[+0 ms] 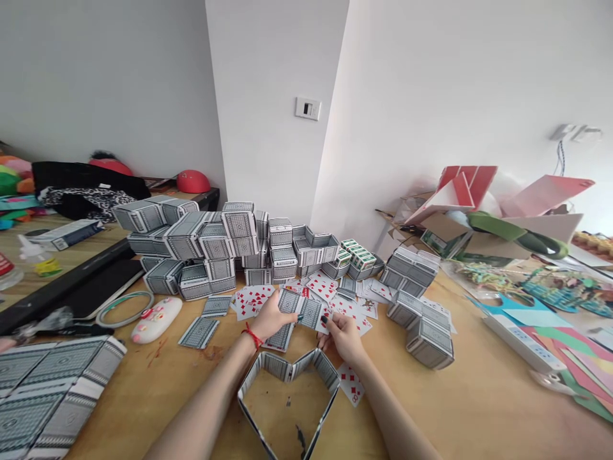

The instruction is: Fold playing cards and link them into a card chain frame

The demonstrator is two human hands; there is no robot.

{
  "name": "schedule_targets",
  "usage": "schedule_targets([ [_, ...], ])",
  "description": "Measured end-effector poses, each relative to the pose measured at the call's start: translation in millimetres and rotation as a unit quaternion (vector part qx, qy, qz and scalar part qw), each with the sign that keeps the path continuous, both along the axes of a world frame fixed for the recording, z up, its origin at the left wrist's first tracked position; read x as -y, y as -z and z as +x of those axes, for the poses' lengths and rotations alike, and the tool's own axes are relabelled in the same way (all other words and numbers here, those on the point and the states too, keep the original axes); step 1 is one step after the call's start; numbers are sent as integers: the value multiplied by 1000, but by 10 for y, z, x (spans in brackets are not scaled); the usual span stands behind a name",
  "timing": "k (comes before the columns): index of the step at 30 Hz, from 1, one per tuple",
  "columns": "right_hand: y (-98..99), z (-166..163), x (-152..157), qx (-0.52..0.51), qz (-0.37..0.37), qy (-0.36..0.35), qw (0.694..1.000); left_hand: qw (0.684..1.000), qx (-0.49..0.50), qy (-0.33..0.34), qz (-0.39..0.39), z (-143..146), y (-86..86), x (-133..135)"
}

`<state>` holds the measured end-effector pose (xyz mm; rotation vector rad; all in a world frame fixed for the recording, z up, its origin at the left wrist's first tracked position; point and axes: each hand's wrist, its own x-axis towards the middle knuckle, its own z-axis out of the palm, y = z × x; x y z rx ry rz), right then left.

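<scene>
My left hand (271, 319) and my right hand (343, 337) are both closed on a folded playing-card piece (301, 309) with a grey patterned back, held just above the table. A red string is tied round my left wrist. Right below my hands stands a heart-shaped frame (287, 383) made of joined cards, open in the middle. Loose red-suit cards (335, 294) lie face up behind my hands. One more face-up card (352, 385) lies by my right forearm.
A stack of card-built boxes (205, 246) fills the table's back. More card blocks (421, 319) sit right, a large card panel (43, 390) lies front left. A white pebble-shaped object (156, 319), a ring (124, 306) and craft paper clutter (527, 281) lie around.
</scene>
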<state>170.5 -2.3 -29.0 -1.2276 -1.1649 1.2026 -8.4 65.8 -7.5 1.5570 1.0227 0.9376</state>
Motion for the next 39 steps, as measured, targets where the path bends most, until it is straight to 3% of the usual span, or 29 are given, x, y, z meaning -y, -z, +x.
schedule_targets([
  [5, -3, 13, -13, -15, -9, -17, 1000, 1000, 13, 21, 16, -16, 41, -21],
  [11, -72, 102, -43, -67, -57, -103, 991, 998, 21, 55, 19, -22, 44, -24],
  [18, -79, 103, -52, -78, -76, -119, 987, 999, 10, 35, 9, -9, 13, -15],
  [26, -67, 56, -73, -60, -87, -82, 991, 999, 36, 21, -3, 13, -14, 18],
  [33, 28, -12, -120, -23, -14, -15, 1000, 999, 29, 7, 13, 35, -56, 37],
  [39, 26, -25, -124, 18, 0, 9, 1000, 999, 46, 25, 4, 44, 2, 8],
])
